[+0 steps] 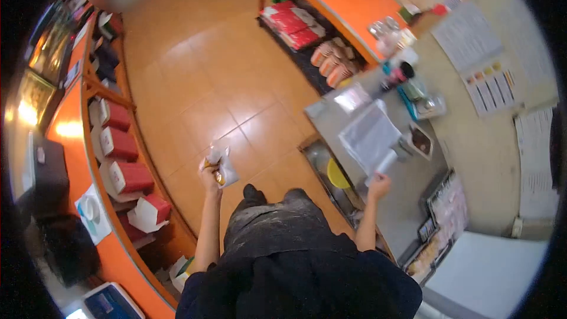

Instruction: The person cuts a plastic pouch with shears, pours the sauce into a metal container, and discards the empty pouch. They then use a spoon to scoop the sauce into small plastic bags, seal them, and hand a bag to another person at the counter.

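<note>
My left hand [209, 177] is closed around a small clear-and-white plastic bag [228, 170], held up above the floor. Something yellow-brown shows inside the bag. My right hand [379, 185] is over the metal counter [401, 218], its fingers closed at the lower end of a blurred white tube-like thing [387, 163]. Just beyond it lies a stack of clear plastic bags [369, 132]. Near the right hand stands an open white container [420, 142] with dark contents.
To the left runs an orange counter [64, 142] with red-and-white boxes [131, 177] on its shelves. A yellow round item [337, 173] sits below the metal counter. Bottles and small containers [401, 74] stand along the wall. Tiled floor [195, 77] lies between the counters.
</note>
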The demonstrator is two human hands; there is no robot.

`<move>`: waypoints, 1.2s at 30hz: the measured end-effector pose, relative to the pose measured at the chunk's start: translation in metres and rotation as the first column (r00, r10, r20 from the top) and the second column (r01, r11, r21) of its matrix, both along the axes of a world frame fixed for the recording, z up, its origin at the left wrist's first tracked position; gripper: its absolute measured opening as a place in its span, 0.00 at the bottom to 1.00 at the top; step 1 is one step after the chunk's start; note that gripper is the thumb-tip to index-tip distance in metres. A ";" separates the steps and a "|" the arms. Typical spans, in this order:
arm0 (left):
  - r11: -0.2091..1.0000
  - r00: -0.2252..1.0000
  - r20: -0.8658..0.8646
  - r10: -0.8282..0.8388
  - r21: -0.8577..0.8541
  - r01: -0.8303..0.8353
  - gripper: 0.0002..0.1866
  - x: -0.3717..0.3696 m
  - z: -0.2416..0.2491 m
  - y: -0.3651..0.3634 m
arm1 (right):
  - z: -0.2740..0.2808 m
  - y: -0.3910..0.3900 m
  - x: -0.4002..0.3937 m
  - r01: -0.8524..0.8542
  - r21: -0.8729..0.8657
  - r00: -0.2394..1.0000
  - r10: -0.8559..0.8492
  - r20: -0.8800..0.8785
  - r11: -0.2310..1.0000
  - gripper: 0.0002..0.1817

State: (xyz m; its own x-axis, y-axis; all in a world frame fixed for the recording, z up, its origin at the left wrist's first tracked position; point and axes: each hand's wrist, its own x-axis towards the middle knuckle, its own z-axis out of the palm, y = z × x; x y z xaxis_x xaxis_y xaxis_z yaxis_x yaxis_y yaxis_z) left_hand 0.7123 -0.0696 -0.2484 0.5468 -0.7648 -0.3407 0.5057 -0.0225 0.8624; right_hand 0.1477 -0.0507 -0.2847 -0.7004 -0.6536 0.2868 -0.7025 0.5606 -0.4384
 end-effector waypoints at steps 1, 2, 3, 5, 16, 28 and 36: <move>1.000 0.999 0.055 0.001 0.029 -0.003 0.24 0.023 -0.010 -0.013 | 0.004 -0.013 0.008 0.044 0.021 0.996 -0.042 -0.084 0.999 0.13; 1.000 1.000 0.026 0.011 0.020 -0.012 0.23 0.038 -0.007 -0.027 | -0.013 -0.018 0.000 0.036 0.069 0.978 -0.021 -0.205 0.997 0.15; 1.000 1.000 -0.001 0.010 0.007 -0.010 0.23 0.048 -0.001 -0.048 | -0.034 -0.018 -0.004 0.044 0.111 0.947 -0.006 -0.322 0.993 0.17; 0.999 0.999 -0.046 -0.012 -0.052 0.010 0.22 0.071 -0.002 -0.097 | -0.018 -0.023 0.025 0.286 0.197 0.955 -0.261 -0.141 0.938 0.21; 0.945 0.932 -0.163 -0.324 -0.104 0.310 0.27 0.217 -0.018 -0.463 | 0.046 -0.242 0.181 0.231 -0.358 0.895 -0.342 -0.287 0.905 0.07; 0.744 0.760 -0.151 -0.632 -0.394 0.540 0.28 0.381 0.098 -0.832 | 0.150 -0.861 0.782 -0.791 -0.561 0.031 0.931 0.364 0.246 0.21; 0.734 0.735 0.178 -0.655 -0.080 0.674 0.27 0.432 0.100 -1.140 | 0.117 -1.127 0.840 -0.517 -0.700 -0.033 0.805 0.592 0.493 0.27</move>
State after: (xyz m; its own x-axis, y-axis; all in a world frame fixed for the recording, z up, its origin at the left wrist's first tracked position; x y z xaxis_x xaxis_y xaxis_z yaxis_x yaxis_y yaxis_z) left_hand 1.1439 -1.2098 -0.1482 -0.0872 -0.9806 -0.1756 0.2892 -0.1936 0.9375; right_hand 0.9878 -1.1775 -0.1679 0.1162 -0.9806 0.1576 0.1084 -0.1453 -0.9834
